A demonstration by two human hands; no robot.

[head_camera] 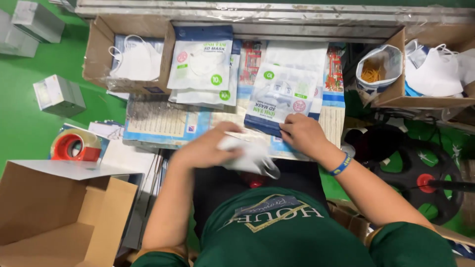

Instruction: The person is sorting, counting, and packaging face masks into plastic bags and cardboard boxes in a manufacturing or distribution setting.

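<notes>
L hand [208, 148] clutching soft white masks [252, 157]; R hand [303, 134] pinching glossy flat pouch [279, 99]. Cardboard boxes [101, 49] at table's [153, 123] far corners, pouch stack [200, 64] between.

A bright green floor [29, 123] spreads under the workplace, evenly lit with no hard shadows. Along the top runs a worn grey metal rail [277, 12] covered with clear film, edging the work surface [163, 123]. Small grey-white cartons [58, 95] lie scattered on the floor at the left, and a black round base [425, 173] with a red hub stands at the right.
</notes>
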